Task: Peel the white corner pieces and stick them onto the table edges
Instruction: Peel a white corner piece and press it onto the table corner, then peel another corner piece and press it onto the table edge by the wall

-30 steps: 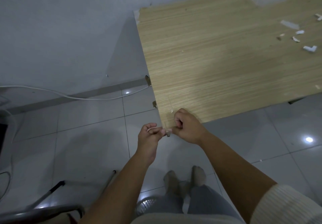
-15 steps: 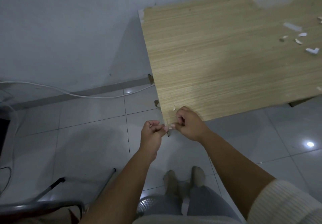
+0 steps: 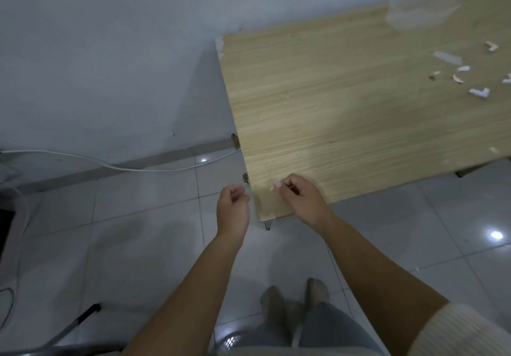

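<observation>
Wooden table (image 3: 359, 123) corner: right hand (image 3: 300, 198) fingers curled, possibly pinching.

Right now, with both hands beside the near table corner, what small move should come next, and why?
Probably press the corner guard flat with the right hand: it already sits on the near corner of the table, and the left hand has drawn away.

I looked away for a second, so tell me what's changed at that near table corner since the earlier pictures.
The hands have drawn apart: the left hand moved off to the left of the table corner, fingers curled, and the right hand now rests on the tabletop. The near corner, covered by both hands before, now shows a clear corner piece stuck on it. The white scraps on the far side stayed put.
</observation>
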